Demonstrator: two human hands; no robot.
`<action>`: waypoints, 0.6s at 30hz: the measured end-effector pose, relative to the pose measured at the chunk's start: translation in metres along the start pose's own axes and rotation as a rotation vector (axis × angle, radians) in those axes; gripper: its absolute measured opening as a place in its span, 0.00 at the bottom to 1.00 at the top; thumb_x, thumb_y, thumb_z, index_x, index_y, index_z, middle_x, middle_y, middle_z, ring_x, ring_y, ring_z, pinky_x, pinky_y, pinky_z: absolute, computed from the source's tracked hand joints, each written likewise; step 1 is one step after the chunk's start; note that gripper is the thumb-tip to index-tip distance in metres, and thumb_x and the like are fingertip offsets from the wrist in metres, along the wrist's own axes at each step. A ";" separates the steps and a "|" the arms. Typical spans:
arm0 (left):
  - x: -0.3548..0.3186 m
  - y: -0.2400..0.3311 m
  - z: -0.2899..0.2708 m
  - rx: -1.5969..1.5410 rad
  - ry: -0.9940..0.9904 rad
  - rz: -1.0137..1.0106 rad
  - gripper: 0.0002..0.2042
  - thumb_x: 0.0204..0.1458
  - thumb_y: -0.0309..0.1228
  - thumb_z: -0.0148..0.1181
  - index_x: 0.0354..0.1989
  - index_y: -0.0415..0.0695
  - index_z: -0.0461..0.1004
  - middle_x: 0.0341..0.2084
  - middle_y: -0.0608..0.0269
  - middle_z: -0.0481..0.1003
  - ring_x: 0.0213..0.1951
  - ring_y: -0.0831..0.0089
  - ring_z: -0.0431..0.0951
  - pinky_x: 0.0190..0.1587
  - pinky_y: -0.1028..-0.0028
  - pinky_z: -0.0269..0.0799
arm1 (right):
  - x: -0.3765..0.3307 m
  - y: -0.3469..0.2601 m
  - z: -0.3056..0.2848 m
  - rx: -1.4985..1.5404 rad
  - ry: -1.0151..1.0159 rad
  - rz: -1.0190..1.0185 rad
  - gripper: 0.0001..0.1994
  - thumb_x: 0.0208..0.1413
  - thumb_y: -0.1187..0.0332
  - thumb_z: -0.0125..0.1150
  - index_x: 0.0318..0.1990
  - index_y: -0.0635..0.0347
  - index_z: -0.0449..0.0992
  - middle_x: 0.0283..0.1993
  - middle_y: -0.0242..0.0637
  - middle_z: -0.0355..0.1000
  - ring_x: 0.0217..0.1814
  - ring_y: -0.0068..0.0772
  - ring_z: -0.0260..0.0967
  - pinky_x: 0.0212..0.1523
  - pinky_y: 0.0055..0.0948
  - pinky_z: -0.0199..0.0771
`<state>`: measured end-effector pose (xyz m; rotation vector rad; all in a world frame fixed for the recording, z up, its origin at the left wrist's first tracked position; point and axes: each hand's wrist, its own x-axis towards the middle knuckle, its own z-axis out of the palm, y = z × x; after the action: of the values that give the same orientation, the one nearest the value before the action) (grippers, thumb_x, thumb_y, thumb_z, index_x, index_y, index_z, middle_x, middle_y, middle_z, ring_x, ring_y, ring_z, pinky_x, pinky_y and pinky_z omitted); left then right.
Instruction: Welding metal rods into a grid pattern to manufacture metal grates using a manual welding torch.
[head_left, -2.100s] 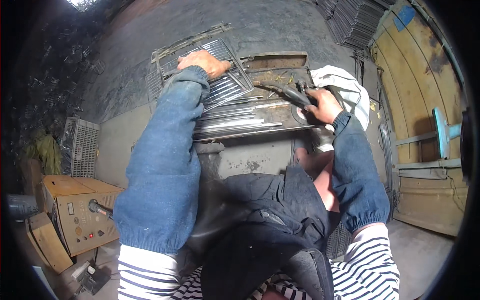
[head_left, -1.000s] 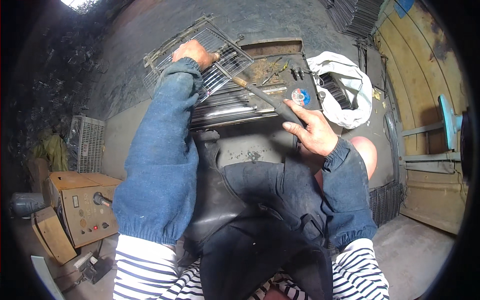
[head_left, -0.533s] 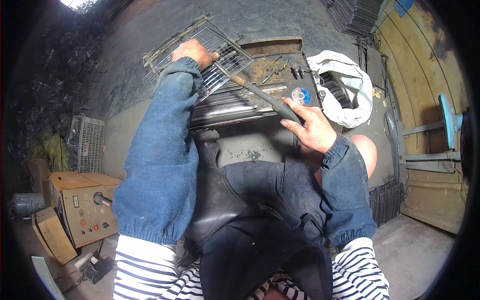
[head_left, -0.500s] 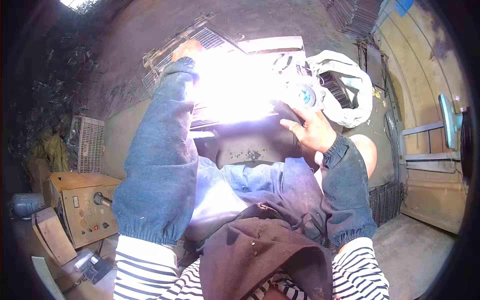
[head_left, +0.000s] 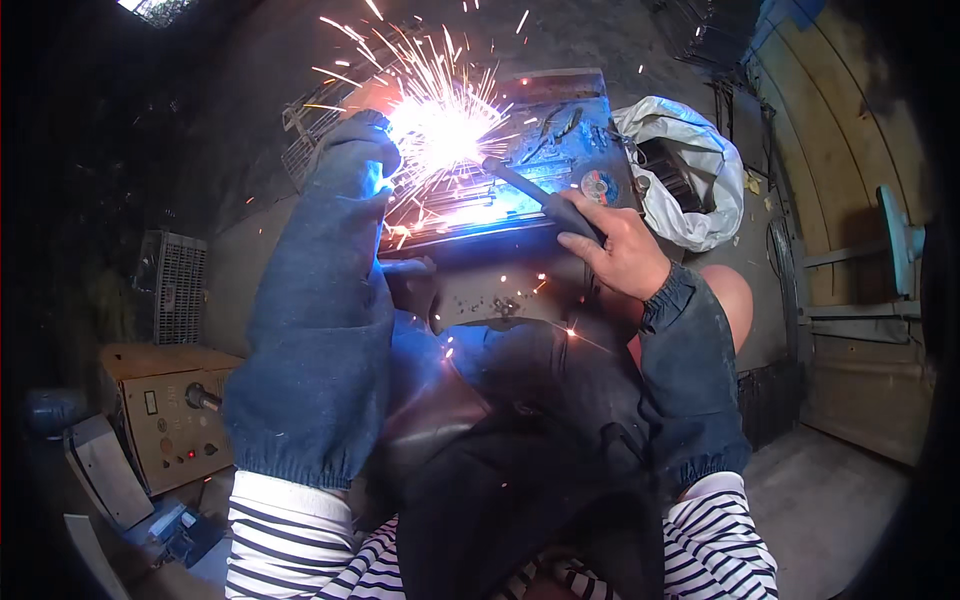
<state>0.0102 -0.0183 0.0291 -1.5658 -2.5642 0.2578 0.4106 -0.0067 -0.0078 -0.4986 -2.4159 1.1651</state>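
Note:
My right hand [head_left: 625, 250] is closed around the dark handle of a welding torch [head_left: 535, 192]. The torch's tip points up and left into a bright arc [head_left: 440, 130] that throws sparks outward. My left hand [head_left: 372, 97] is on the far left side of the arc. Glare and sparks hide its fingers, so I cannot make out what it touches. Metal bars [head_left: 450, 205] lie under the arc on a metal worktable [head_left: 575, 95], lit blue. A round abrasive disc [head_left: 600, 187] rests on the table just beyond my right hand.
A white sack [head_left: 718, 150] with dark metal pieces inside stands right of the table. At lower left are a welding machine [head_left: 175, 425] and a plastic crate [head_left: 180, 290]. A barred metal frame [head_left: 300, 150] lies behind my left hand. Sparks drop near my lap.
The white glare has shrunk to a smaller arc with flying sparks, and the scene is darker. The torch and tabletop now show. Both hands are in nearly the same place.

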 end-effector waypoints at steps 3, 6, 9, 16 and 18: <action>-0.029 0.029 -0.033 -0.284 -0.106 -0.221 0.32 0.47 0.58 0.70 0.48 0.40 0.82 0.49 0.48 0.81 0.53 0.53 0.81 0.55 0.61 0.76 | -0.005 0.007 0.001 0.005 0.042 -0.009 0.24 0.58 0.67 0.67 0.59 0.67 0.71 0.35 0.56 0.76 0.37 0.60 0.76 0.39 0.42 0.74; -0.032 0.024 -0.032 -0.294 -0.075 -0.251 0.32 0.46 0.57 0.71 0.48 0.40 0.82 0.49 0.48 0.81 0.53 0.54 0.81 0.56 0.61 0.76 | -0.002 0.008 0.002 -0.026 0.111 -0.114 0.24 0.58 0.67 0.67 0.59 0.67 0.71 0.36 0.57 0.76 0.38 0.60 0.76 0.39 0.42 0.75; -0.036 0.028 -0.039 -0.296 -0.102 -0.281 0.32 0.47 0.57 0.71 0.48 0.40 0.82 0.49 0.48 0.81 0.54 0.55 0.80 0.56 0.61 0.75 | -0.004 0.002 -0.001 -0.032 0.053 -0.002 0.25 0.58 0.67 0.67 0.61 0.67 0.71 0.42 0.56 0.79 0.45 0.55 0.79 0.47 0.37 0.77; -0.035 0.033 -0.045 -0.309 -0.123 -0.310 0.33 0.46 0.57 0.73 0.52 0.42 0.81 0.50 0.48 0.80 0.54 0.54 0.80 0.56 0.61 0.75 | -0.004 0.001 -0.002 -0.033 0.043 -0.005 0.25 0.58 0.66 0.68 0.61 0.66 0.71 0.42 0.56 0.79 0.43 0.54 0.80 0.46 0.37 0.77; -0.034 0.033 -0.045 -0.299 -0.141 -0.314 0.33 0.46 0.57 0.73 0.52 0.43 0.81 0.50 0.49 0.81 0.54 0.55 0.80 0.56 0.61 0.75 | -0.003 0.001 -0.002 -0.029 0.031 0.008 0.25 0.58 0.66 0.68 0.61 0.67 0.71 0.43 0.56 0.79 0.43 0.54 0.80 0.46 0.37 0.77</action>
<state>0.0631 -0.0299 0.0650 -1.2300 -3.0238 -0.0527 0.4138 -0.0063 -0.0083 -0.5321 -2.4096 1.1197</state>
